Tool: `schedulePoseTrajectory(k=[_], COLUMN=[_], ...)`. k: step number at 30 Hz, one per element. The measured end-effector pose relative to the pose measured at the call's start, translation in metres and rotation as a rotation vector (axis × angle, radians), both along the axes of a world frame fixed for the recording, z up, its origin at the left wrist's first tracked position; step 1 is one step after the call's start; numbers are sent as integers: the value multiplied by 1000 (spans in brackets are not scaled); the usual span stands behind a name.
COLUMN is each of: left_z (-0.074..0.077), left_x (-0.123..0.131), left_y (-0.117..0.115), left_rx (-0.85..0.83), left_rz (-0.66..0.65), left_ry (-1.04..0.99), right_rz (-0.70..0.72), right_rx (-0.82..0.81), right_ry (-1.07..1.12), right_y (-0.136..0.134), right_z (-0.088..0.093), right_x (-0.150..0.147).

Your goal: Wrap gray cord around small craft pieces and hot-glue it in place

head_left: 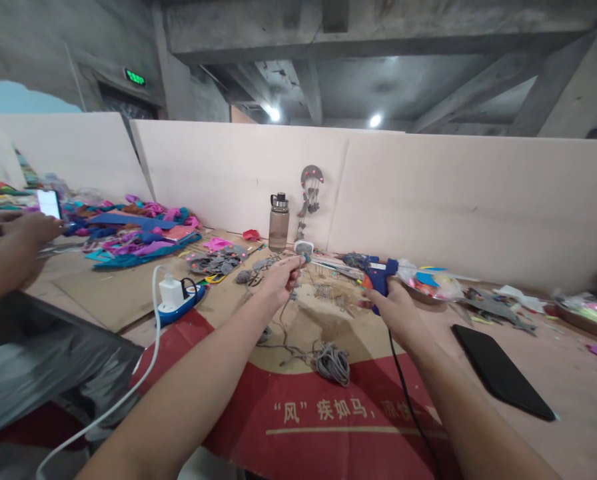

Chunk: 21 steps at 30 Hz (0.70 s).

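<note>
holding a glue gun, right grip partly hides its handle.

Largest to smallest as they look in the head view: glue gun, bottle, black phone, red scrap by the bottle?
1. Black phone
2. Glue gun and bottle: too alike to rank
3. Red scrap

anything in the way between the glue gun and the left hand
Nothing visible blocks the gap between the blue glue gun, held in the right hand, and the left hand, which pinches a small piece. Thin pale strips show across that gap but seem to lie behind it.
</note>
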<state>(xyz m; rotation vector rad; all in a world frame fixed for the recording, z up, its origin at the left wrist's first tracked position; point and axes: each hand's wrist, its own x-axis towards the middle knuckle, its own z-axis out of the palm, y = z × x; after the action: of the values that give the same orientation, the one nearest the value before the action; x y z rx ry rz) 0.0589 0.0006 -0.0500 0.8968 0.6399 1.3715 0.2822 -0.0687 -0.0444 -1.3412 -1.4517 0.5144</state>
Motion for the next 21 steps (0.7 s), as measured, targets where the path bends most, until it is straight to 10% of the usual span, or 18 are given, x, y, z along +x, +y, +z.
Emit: schedulePoseTrajectory(k=[5, 21], left_z=[-2, -5], left_x=[4, 6], left_y=[0, -6], left_rx=[-98, 7], left_rz=[-37, -81], left_ry=[6, 87], right_rz=[191, 71], right_rx=[33, 256], right_ry=[128, -366], right_y=[-25, -24], right_z=[10, -2], right_x=[-35, -36])
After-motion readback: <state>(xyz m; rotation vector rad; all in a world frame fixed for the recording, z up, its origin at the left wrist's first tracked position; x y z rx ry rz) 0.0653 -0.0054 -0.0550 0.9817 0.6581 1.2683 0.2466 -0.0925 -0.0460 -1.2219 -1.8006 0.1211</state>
